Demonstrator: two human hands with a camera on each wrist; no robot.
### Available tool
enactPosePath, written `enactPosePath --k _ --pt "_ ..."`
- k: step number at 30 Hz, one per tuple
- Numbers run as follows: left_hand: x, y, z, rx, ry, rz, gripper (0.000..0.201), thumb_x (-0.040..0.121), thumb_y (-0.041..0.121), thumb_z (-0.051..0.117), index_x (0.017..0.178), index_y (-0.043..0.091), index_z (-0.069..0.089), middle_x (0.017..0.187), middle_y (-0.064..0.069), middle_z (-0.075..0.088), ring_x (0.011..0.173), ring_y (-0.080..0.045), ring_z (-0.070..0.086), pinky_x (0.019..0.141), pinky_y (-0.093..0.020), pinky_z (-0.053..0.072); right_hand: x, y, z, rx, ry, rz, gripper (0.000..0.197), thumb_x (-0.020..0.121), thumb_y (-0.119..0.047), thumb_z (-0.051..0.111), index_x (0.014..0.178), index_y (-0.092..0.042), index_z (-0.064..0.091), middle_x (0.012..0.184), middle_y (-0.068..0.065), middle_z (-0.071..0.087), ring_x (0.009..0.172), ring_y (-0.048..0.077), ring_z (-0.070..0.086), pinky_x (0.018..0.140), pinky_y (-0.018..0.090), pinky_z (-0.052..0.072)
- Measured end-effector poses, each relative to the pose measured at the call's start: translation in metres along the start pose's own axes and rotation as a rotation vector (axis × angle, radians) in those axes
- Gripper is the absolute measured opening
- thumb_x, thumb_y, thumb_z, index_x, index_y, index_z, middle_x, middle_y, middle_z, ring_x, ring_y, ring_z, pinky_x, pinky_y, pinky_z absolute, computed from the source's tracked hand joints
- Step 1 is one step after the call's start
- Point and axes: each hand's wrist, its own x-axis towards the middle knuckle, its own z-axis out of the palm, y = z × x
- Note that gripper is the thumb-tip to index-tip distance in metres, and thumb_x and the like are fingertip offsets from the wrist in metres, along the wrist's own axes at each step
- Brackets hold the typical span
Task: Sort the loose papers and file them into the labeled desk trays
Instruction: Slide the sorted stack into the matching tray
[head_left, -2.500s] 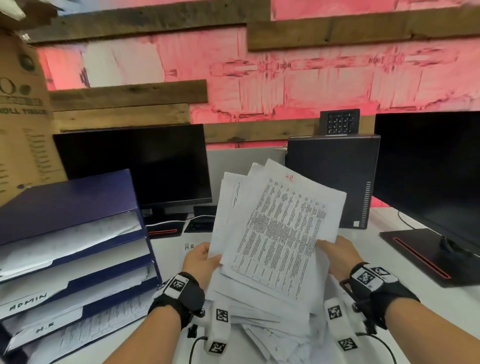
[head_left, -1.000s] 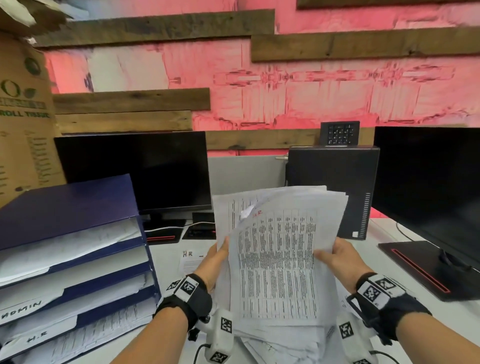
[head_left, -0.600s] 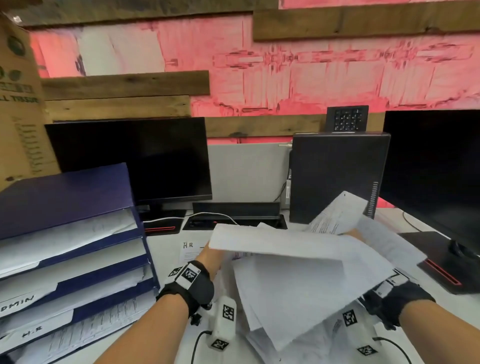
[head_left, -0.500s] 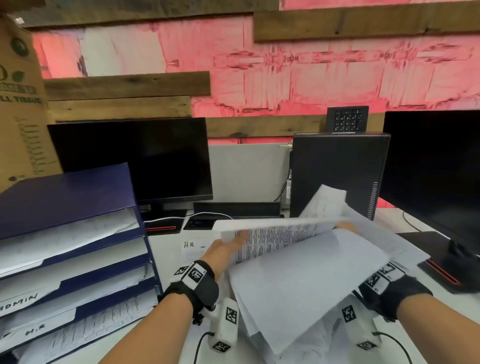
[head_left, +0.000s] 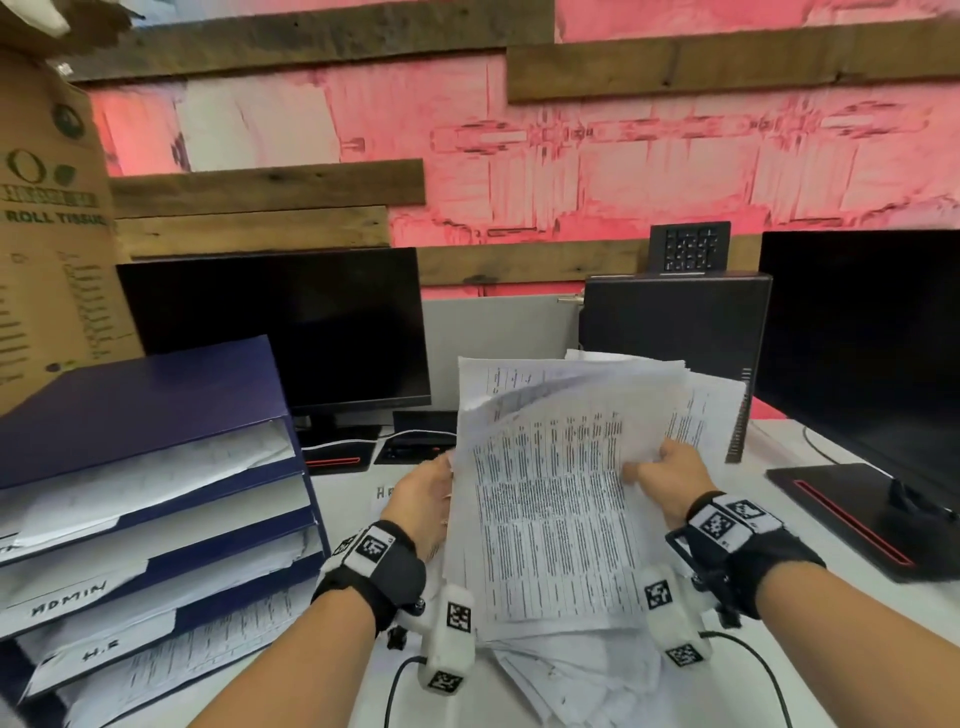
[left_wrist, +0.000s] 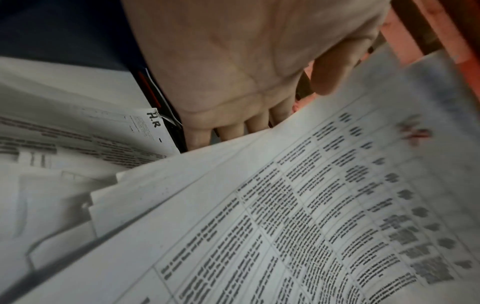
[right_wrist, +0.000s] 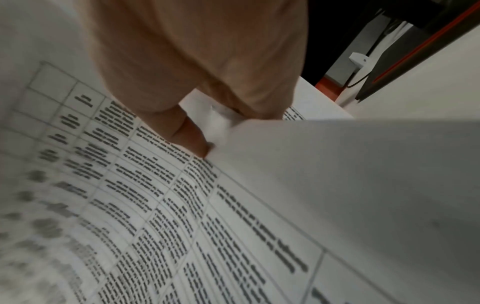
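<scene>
You hold the papers (head_left: 550, 499) upright.
Your left hand (head_left: 423, 501) grips their left edge; your right hand (head_left: 667, 475) pinches the right edge.

We find the sheaf of papers (head_left: 561, 499) to be thin white matt paper, printed with ruled tables, its edges creased and curled. The desk trays (head_left: 156, 467) present as smooth dark blue plastic with a low sheen, and their labels (head_left: 67, 605) are white paper strips lettered by hand. The desk (head_left: 852, 623) surface is smooth, matt white. Both monitors (head_left: 280, 327) have glossy black screens on matt black stands. The carton (head_left: 47, 218) is plain brown cardboard, printed in green. The wall planks (head_left: 270, 187) are rough, dark, weathered wood. The wrist straps (head_left: 379, 566) look like black cloth.
</scene>
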Motion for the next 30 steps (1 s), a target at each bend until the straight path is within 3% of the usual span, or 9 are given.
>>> enactPosePath --k 4,10,14,16,18,22,25,28,30 --pt "0.001 0.004 0.000 0.128 -0.016 0.109 0.032 0.096 0.008 0.047 0.127 0.016 0.053 0.113 -0.009 0.067 0.100 -0.023 0.065 0.081 -0.037 0.056 0.002 0.001 0.006 -0.027 0.004 0.001 0.020 0.075 0.006 0.068 0.090 -0.006 0.064 0.088 0.009 0.066 0.086 0.026 0.061 0.078 0.033 0.050" --pt "0.012 0.000 -0.001 0.250 0.156 0.261 0.037 0.076 0.025 0.078 0.110 0.027 0.062 0.110 0.004 0.068 0.102 -0.015 0.064 0.096 -0.038 0.048 -0.009 -0.007 -0.002 -0.014 -0.240 -0.139 0.020 0.072 -0.008 0.080 0.088 -0.014 0.069 0.087 0.002 0.073 0.081 0.016 0.071 0.073 0.030 0.057" --pt "0.021 -0.007 -0.005 0.239 0.186 0.245 0.032 0.079 0.027 0.076 0.109 0.025 0.063 0.112 0.001 0.068 0.108 -0.022 0.062 0.100 -0.041 0.045 -0.003 -0.002 -0.018 0.250 -0.372 -0.117 0.069 0.050 -0.038 0.090 0.105 -0.004 0.067 0.101 0.013 0.072 0.092 0.028 0.070 0.079 0.039 0.058" --pt "0.025 -0.009 -0.004 0.247 0.199 0.232 0.038 0.081 0.025 0.074 0.116 0.017 0.062 0.114 -0.002 0.067 0.108 -0.023 0.061 0.099 -0.039 0.044 0.003 -0.001 -0.023 0.432 -0.418 -0.080 0.065 0.065 -0.040 0.082 0.113 -0.003 0.062 0.109 0.016 0.070 0.100 0.033 0.067 0.082 0.041 0.057" --pt "0.029 -0.009 -0.002 0.263 0.198 0.228 0.043 0.082 0.025 0.073 0.120 0.010 0.060 0.117 -0.005 0.067 0.107 -0.023 0.061 0.097 -0.036 0.044 0.005 -0.003 -0.023 0.439 -0.385 -0.071 0.029 0.090 -0.020 0.059 0.113 -0.003 0.061 0.111 0.018 0.068 0.100 0.033 0.066 0.081 0.041 0.057" --pt "0.031 -0.009 -0.001 0.297 0.191 0.238 0.043 0.083 0.026 0.072 0.121 0.009 0.060 0.115 -0.004 0.067 0.103 -0.021 0.061 0.095 -0.034 0.044 0.023 0.008 -0.024 0.170 -0.134 -0.070 0.015 0.094 -0.010 0.055 0.098 -0.007 0.069 0.093 0.012 0.073 0.084 0.028 0.070 0.074 0.040 0.058" --pt "0.028 -0.009 -0.006 0.272 0.193 0.244 0.041 0.085 0.022 0.070 0.123 0.011 0.059 0.112 0.000 0.066 0.101 -0.019 0.061 0.096 -0.034 0.044 0.045 0.012 -0.028 -0.363 0.122 -0.100 0.019 0.087 -0.010 0.059 0.079 0.007 0.058 0.069 0.019 0.054 0.064 0.025 0.052 0.063 0.032 0.046" --pt "0.026 -0.007 -0.012 0.295 0.192 0.241 0.042 0.084 0.025 0.071 0.123 0.016 0.059 0.119 -0.002 0.066 0.109 -0.021 0.061 0.102 -0.041 0.044 0.046 -0.002 -0.021 -0.739 0.162 -0.097 0.009 0.087 -0.005 0.053 0.080 -0.001 0.057 0.076 0.013 0.055 0.070 0.028 0.052 0.064 0.030 0.040" --pt "0.024 -0.006 -0.014 0.310 0.178 0.246 0.045 0.084 0.025 0.070 0.126 0.016 0.057 0.121 -0.002 0.064 0.111 -0.021 0.060 0.104 -0.042 0.043 0.042 -0.014 -0.012 -0.727 0.092 -0.136 0.010 0.087 -0.005 0.052 0.092 -0.005 0.061 0.088 0.012 0.062 0.085 0.032 0.060 0.072 0.032 0.046"
